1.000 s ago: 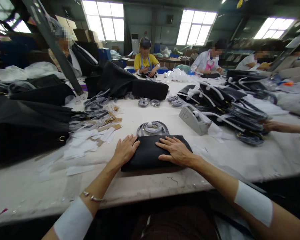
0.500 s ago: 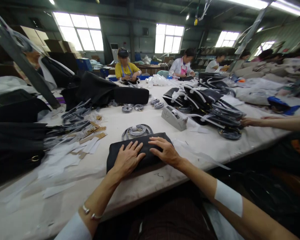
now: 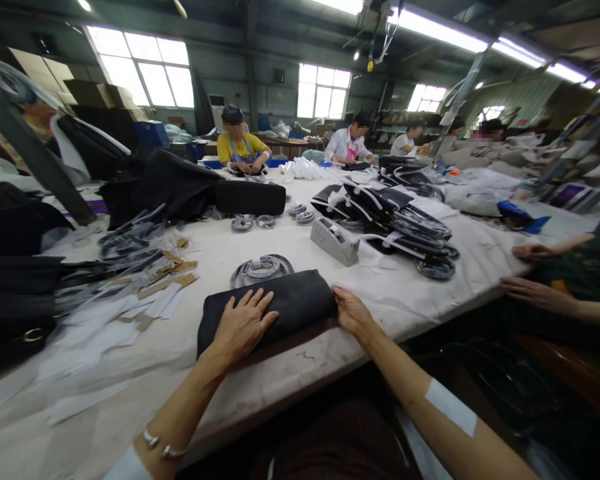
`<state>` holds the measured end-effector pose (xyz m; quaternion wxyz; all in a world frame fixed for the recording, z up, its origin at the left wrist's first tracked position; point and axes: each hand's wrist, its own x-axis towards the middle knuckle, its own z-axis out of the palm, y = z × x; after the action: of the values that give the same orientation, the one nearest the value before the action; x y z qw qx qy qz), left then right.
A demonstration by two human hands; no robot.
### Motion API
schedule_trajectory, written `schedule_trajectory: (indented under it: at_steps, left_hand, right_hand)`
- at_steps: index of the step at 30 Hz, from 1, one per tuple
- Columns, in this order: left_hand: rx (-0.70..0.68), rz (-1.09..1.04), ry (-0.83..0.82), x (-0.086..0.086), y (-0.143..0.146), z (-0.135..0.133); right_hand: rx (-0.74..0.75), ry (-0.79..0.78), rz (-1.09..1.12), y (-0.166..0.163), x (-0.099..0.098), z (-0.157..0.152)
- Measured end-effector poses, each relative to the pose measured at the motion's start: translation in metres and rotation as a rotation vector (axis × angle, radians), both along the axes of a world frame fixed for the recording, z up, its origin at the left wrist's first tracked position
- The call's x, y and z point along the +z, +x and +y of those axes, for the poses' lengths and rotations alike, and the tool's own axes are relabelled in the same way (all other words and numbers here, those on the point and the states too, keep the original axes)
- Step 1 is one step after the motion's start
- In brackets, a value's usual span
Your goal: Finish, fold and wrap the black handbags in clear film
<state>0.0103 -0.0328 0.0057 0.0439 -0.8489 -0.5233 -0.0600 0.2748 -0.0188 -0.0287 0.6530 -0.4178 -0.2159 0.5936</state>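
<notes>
A flat black bag [image 3: 290, 303] lies on the white table [image 3: 260, 387] just in front of me. My left hand [image 3: 240, 325] rests palm down on its left half, fingers spread and open. My right hand [image 3: 349, 311] is at the bag's right end, fingers curled around that edge. A coiled grey strap [image 3: 260, 268] lies right behind the bag.
A grey tape dispenser [image 3: 335, 241] stands behind and to the right. Stacked black bags with white trim [image 3: 395, 217] fill the right side; paper scraps [image 3: 130, 310] and black bags [image 3: 15, 293] cover the left. Another person's hands [image 3: 530, 267] reach in at right. Several workers sit at the far end.
My right hand slid from the top of the bag to its right end and curled over the edge. The left hand stayed flat on the bag. The view swung right.
</notes>
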Motion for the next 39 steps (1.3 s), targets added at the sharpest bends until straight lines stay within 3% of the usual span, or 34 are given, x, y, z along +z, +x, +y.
schedule_trajectory:
  at_steps: [10,18,22,27,30,35,39]
  left_hand:
    - [0.009,-0.019,-0.008,-0.001,-0.001,0.000]
    - [0.015,-0.019,-0.001,0.000,0.000,0.000]
    - [0.017,-0.019,0.002,-0.002,0.000,0.000]
    - [0.016,-0.025,0.015,-0.003,0.000,0.000]
    - [0.014,-0.029,0.016,-0.003,0.001,0.000]
    - [0.016,-0.044,0.018,-0.002,0.001,-0.002]
    - [0.028,-0.054,0.013,-0.002,0.001,-0.002]
  right_hand:
    - [-0.249,0.113,-0.009,0.003,-0.005,0.008]
    - [-0.415,0.125,-0.050,0.021,0.021,0.008]
    - [-0.470,0.137,-0.083,0.006,0.030,-0.002]
    - [-0.432,0.195,-0.421,-0.032,0.024,-0.018]
    - [-0.342,0.182,-0.606,-0.030,0.024,-0.021]
    - [-0.281,0.207,-0.517,-0.009,0.024,-0.024]
    - [-0.073,0.197,-0.529,-0.016,0.013,-0.028]
